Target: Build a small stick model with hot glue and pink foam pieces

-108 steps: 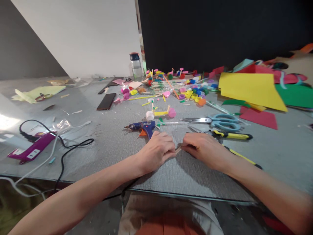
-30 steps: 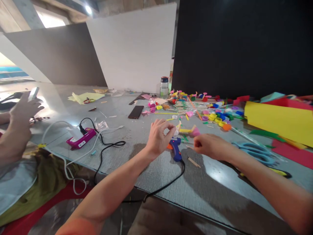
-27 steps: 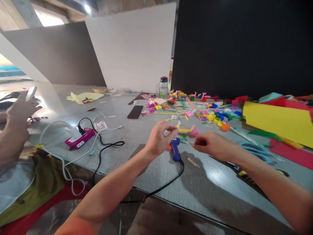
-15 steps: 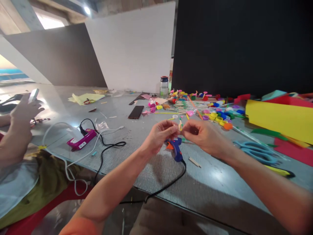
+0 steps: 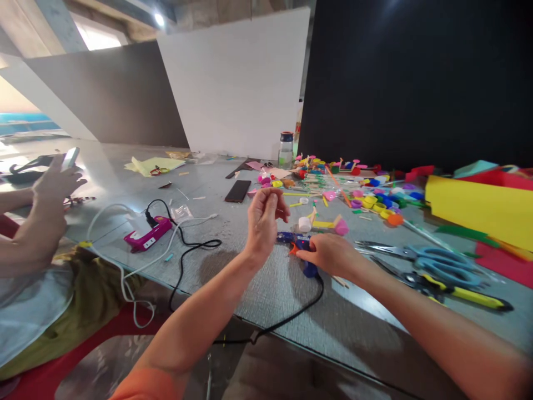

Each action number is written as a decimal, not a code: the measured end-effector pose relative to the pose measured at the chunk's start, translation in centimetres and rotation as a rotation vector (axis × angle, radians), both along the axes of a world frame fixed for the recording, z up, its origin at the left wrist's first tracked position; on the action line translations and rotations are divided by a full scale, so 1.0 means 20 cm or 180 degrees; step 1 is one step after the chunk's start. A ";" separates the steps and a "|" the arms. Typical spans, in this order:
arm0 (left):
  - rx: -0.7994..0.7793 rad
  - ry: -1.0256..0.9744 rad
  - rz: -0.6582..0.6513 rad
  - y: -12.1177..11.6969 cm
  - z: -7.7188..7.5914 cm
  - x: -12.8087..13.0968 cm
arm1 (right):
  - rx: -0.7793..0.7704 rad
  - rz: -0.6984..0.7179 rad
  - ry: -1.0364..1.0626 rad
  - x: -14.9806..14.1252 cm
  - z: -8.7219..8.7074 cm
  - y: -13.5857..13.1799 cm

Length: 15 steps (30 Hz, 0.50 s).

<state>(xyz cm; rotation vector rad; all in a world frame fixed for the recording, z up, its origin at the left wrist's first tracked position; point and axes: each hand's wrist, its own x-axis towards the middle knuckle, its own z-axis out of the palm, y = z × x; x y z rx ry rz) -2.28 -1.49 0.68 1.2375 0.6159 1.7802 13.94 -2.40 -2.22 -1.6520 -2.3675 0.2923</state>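
My left hand (image 5: 263, 222) is raised above the table, its fingers curled in with the thumb against them. Whatever it may pinch is too small or hidden. My right hand (image 5: 335, 254) is closed round the blue hot glue gun (image 5: 310, 269), which lies on the table with its orange trigger (image 5: 295, 249) to the left. Just behind the gun is a small piece made of a white bottle cap (image 5: 304, 224), a yellow strip (image 5: 322, 224) and a pink cap (image 5: 341, 226). Short wooden sticks (image 5: 341, 282) lie partly under my right wrist.
To the right lie blue-handled scissors (image 5: 447, 265), yellow-handled pliers (image 5: 474, 296) and a yellow sheet (image 5: 478, 208). Coloured caps (image 5: 370, 201) spread behind. A bottle (image 5: 286, 151), phone (image 5: 237, 191) and purple power strip (image 5: 147, 234) stand further left, where another person's hand (image 5: 54, 180) holds a phone.
My hands were together over a small piece above the glue gun. They have parted: my right hand has come down onto the gun, my left has moved slightly left and up.
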 end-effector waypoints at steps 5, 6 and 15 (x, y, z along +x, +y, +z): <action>-0.0116 -0.0128 0.0236 -0.01 0.02 -0.01 | -0.0375 -0.0157 0.0444 0.02 0.01 0.03; -0.0075 -0.0132 0.0380 -0.02 0.03 -0.01 | -0.0456 -0.0211 0.0604 0.03 0.01 0.03; 0.0264 -0.0642 0.0979 -0.03 0.11 -0.09 | -0.0806 -0.0758 0.2746 0.17 0.05 -0.10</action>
